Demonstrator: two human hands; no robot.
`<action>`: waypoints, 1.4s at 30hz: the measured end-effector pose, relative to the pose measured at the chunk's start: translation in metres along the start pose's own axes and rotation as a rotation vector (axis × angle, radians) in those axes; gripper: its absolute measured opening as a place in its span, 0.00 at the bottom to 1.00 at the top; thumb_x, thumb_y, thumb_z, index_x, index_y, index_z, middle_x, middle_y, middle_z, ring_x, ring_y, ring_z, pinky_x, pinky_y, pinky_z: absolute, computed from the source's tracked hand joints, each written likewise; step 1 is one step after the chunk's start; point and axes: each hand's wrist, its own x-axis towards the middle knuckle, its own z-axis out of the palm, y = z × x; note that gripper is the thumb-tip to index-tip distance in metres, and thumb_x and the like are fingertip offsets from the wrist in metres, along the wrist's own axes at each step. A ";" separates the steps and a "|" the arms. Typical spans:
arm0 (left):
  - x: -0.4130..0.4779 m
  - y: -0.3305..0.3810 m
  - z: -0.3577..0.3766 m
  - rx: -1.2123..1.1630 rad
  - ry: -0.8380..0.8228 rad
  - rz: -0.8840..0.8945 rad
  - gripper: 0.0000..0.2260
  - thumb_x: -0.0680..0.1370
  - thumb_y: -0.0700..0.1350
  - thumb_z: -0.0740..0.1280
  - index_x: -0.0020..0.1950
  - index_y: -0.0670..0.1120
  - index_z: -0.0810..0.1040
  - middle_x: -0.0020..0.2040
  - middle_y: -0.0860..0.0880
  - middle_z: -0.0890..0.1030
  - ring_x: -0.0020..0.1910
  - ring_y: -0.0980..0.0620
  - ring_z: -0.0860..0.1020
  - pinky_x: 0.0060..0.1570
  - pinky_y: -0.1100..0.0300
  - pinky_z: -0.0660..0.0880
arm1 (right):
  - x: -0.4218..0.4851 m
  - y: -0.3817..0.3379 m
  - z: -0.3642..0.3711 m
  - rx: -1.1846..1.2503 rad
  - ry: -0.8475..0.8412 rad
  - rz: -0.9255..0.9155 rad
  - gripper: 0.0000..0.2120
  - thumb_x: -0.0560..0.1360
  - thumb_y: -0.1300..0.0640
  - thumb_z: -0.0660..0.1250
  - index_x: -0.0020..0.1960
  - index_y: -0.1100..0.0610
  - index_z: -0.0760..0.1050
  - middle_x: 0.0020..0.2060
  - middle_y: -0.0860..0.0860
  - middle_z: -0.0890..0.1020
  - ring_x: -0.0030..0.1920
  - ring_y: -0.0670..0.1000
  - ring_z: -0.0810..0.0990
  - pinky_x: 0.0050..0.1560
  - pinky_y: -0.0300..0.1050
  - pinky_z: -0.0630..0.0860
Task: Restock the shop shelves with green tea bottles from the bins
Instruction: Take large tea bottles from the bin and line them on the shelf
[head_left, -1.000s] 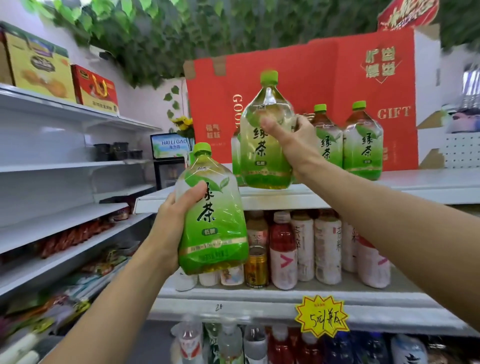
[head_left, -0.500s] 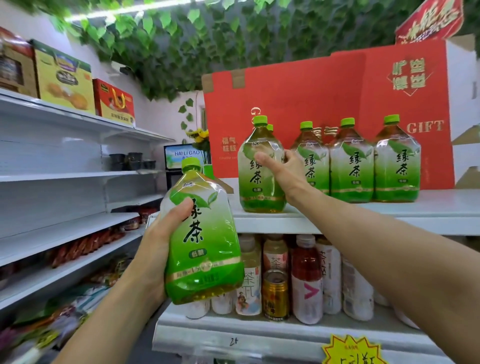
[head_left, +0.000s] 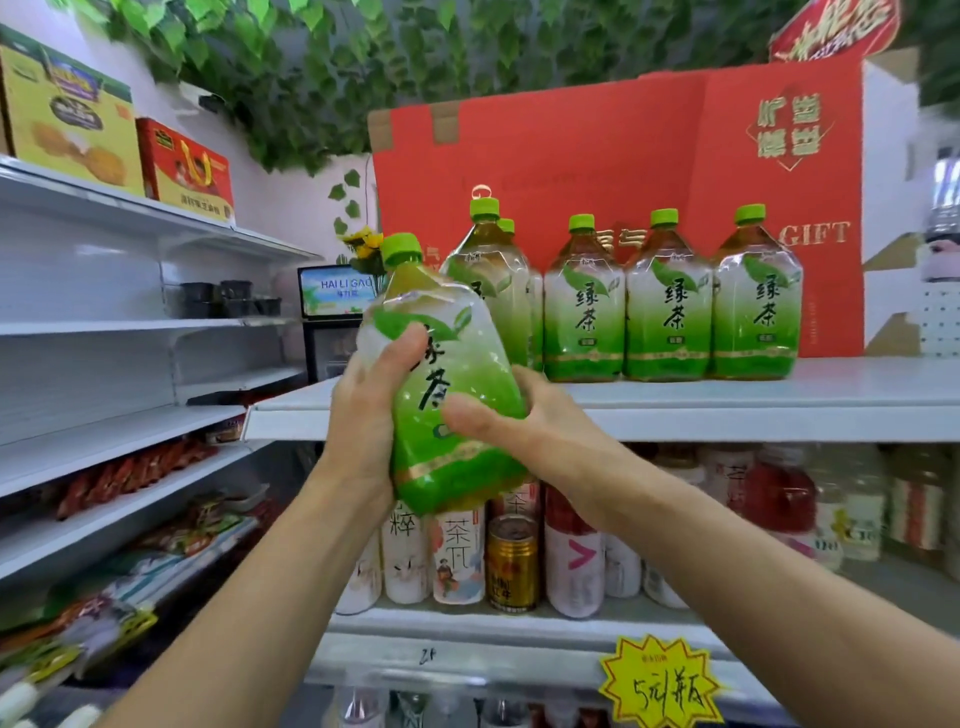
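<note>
A green tea bottle (head_left: 441, 358) with a green cap is held tilted in front of the top white shelf (head_left: 675, 400). My left hand (head_left: 369, 405) grips its left side, thumb across the label. My right hand (head_left: 519, 426) grips its right side, thumb on the front. On the top shelf several green tea bottles stand upright in a row: one (head_left: 488, 291) just behind the held bottle, then others (head_left: 583, 306), (head_left: 667, 301), (head_left: 756, 301) to the right. Another cap shows behind the leftmost one.
A large red gift box (head_left: 597, 145) stands behind the row. The shelf below holds mixed drink bottles and a gold can (head_left: 513, 564). White side shelves (head_left: 104, 431) at left carry snack packs and boxes. A yellow price tag (head_left: 660, 686) hangs at the lower right.
My right hand let go of the bottle it set on the top shelf and came down onto the bottle in my left hand, which rose toward the shelf.
</note>
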 end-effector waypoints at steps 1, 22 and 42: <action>0.005 0.000 0.010 0.029 0.000 0.053 0.30 0.69 0.52 0.76 0.69 0.44 0.76 0.60 0.38 0.82 0.58 0.34 0.81 0.57 0.36 0.78 | 0.000 0.002 -0.004 0.066 -0.023 0.021 0.41 0.62 0.39 0.80 0.68 0.54 0.72 0.55 0.49 0.85 0.52 0.49 0.85 0.46 0.43 0.82; 0.102 -0.049 0.011 1.107 0.077 0.090 0.60 0.57 0.75 0.74 0.79 0.55 0.48 0.73 0.51 0.72 0.69 0.43 0.73 0.66 0.45 0.71 | 0.065 0.036 -0.126 -0.281 0.575 0.032 0.60 0.58 0.31 0.78 0.78 0.59 0.56 0.75 0.56 0.67 0.72 0.55 0.67 0.66 0.50 0.65; 0.075 -0.059 0.021 1.363 0.156 0.319 0.57 0.68 0.71 0.70 0.82 0.50 0.39 0.83 0.46 0.50 0.81 0.45 0.52 0.78 0.43 0.54 | 0.040 0.045 -0.110 -0.703 0.625 -0.154 0.40 0.76 0.41 0.68 0.77 0.59 0.55 0.73 0.57 0.64 0.73 0.55 0.61 0.72 0.50 0.60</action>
